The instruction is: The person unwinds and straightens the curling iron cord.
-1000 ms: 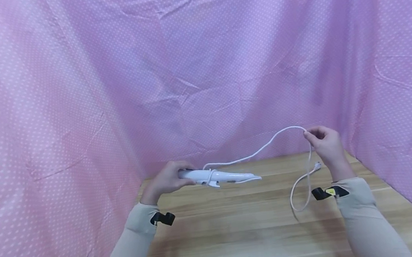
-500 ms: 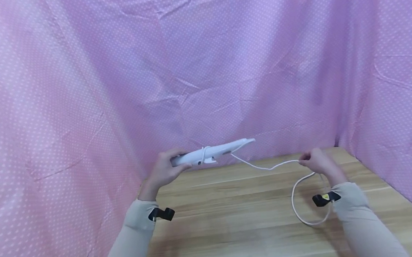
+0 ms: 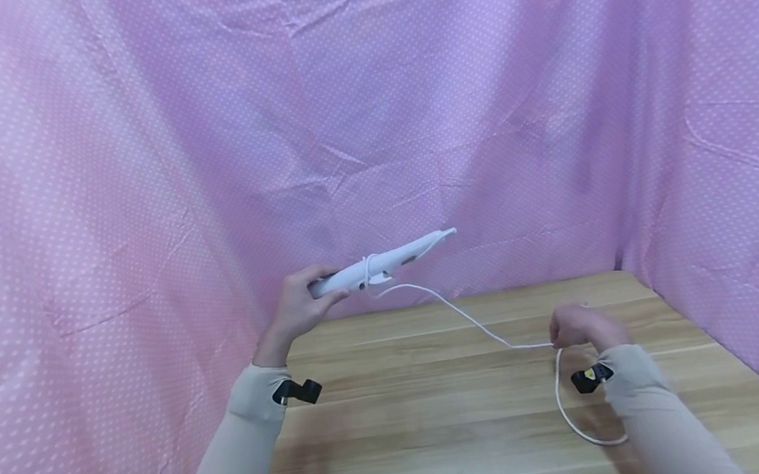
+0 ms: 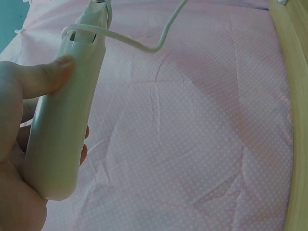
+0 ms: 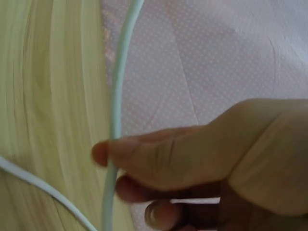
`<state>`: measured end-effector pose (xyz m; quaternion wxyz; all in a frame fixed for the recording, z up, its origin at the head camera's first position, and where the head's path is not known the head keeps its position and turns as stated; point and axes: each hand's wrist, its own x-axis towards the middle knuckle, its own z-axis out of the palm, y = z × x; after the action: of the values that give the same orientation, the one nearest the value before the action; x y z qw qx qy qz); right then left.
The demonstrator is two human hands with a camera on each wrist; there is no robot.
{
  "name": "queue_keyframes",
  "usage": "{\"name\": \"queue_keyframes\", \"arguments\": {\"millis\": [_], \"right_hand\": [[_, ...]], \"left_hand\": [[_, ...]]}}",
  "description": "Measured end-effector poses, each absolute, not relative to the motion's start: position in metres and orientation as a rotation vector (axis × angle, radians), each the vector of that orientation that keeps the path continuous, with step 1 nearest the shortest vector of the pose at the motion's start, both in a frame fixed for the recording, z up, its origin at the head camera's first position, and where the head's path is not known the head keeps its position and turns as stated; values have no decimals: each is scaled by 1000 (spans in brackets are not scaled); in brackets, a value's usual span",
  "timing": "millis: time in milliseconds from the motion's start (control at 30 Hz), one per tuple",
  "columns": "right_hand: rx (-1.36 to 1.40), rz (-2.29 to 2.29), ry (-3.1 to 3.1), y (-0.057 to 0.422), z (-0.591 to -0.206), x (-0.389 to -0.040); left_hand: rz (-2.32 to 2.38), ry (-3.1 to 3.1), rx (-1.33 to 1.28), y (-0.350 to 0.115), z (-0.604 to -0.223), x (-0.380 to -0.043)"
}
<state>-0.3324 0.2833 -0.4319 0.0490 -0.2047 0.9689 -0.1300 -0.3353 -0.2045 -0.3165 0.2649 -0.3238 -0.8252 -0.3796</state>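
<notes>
A slim white appliance shaped like a hair straightener is held up above the table, its thin end tilted up to the right. My left hand grips its rounded end, with the thumb lying along the near side. A white power cord is looped round the appliance's middle and slopes down to my right hand. Thumb and forefinger of that hand pinch the cord, as the right wrist view shows. Past the pinch, more cord hangs in a curve low over the table. The plug is not visible.
Beneath both hands lies a wood-grain table. Pink dotted cloth hangs behind it and along both sides. Each sleeve carries a small black camera mount at the wrist.
My left hand has raised the appliance and tilted its thin end upward. My right hand has come down toward the table with the cord, which now slopes downward from the appliance.
</notes>
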Motion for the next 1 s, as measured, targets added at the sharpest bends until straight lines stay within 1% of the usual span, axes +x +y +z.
{"name": "queue_keyframes", "arguments": {"millis": [367, 567, 733, 1000], "right_hand": [[-604, -605, 3068, 266, -435, -342], [-633, -947, 3156, 253, -435, -351], [-616, -1248, 3159, 231, -427, -355], [-685, -1661, 2881, 191, -410, -357]], "left_hand": [[-950, -2277, -925, -193, -316, -336], [-919, -2318, -910, -193, -317, -335], [-905, -2342, -905, -193, -315, -335], [-907, -2350, -902, -191, -314, -335]]}}
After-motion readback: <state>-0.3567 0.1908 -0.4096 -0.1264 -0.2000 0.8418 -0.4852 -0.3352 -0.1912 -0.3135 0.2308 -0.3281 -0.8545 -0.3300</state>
